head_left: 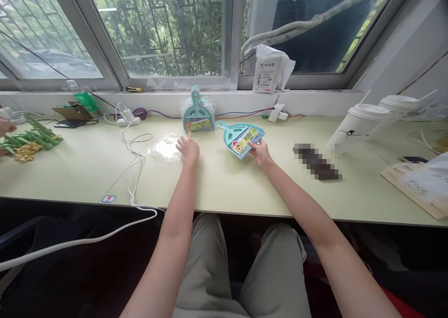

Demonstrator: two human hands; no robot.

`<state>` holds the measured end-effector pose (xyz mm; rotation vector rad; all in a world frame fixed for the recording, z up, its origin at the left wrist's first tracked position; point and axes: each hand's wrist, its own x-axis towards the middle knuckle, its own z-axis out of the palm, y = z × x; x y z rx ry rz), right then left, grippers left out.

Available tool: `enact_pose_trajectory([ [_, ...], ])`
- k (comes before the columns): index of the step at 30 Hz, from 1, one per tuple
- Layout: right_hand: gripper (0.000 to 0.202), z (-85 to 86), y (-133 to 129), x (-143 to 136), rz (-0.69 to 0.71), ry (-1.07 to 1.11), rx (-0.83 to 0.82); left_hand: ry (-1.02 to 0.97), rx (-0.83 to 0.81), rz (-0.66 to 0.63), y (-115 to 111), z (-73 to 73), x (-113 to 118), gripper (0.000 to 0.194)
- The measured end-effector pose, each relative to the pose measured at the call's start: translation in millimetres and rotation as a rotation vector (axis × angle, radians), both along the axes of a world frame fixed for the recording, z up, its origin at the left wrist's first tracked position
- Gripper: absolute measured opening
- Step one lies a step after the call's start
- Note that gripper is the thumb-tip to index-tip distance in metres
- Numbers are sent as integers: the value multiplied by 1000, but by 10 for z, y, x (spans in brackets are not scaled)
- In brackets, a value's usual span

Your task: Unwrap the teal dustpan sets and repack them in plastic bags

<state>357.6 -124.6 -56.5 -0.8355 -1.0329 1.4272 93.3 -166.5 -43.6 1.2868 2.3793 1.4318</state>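
Note:
My right hand [259, 152] grips the lower edge of a mint-green mini dustpan [231, 136], tilted above the table. A blue-bristled brush and a yellow-green label show on its face, and its handle points to the upper left. My left hand [189, 149] has its fingers apart, at the right edge of a clear plastic bag [166, 146]; I cannot tell whether it presses on it. Just beyond it, a stack of similar dustpans [198, 110] leans upright by the window ledge, partly in clear plastic.
White cables [135, 152] and a power strip [129, 118] lie to the left. Green stalks [35, 138] are near another person's hand [5, 127] at far left. To the right stand white lidded cups [360, 124], a blurred dark object [317, 162] and a tissue pack [420, 180].

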Motion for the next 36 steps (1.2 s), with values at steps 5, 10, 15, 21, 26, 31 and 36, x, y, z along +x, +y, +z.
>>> enact_pose_trajectory([
  [5, 23, 21, 39, 59, 31, -17, 4, -155, -47, -218, 41, -40, 138, 21],
  [10, 21, 21, 98, 121, 63, -33, -44, -71, -106, -327, 1, 23, 506, 13],
  [15, 22, -12, 139, 153, 77, -78, -52, -41, 63, -198, -65, 20, 426, 37],
  [21, 23, -5, 91, 116, 185, -108, -35, -83, -233, -74, -5, 25, 135, 16],
  [26, 26, 3, 45, 72, 264, -161, -29, -74, -119, -112, 6, -22, 178, 13],
  [31, 27, 0, 52, 56, 229, -170, -59, -63, -81, -154, 49, -46, 226, 16],
  [36, 28, 6, 45, 54, 200, -168, -72, 142, 6, -252, 60, 2, 298, 17],
])
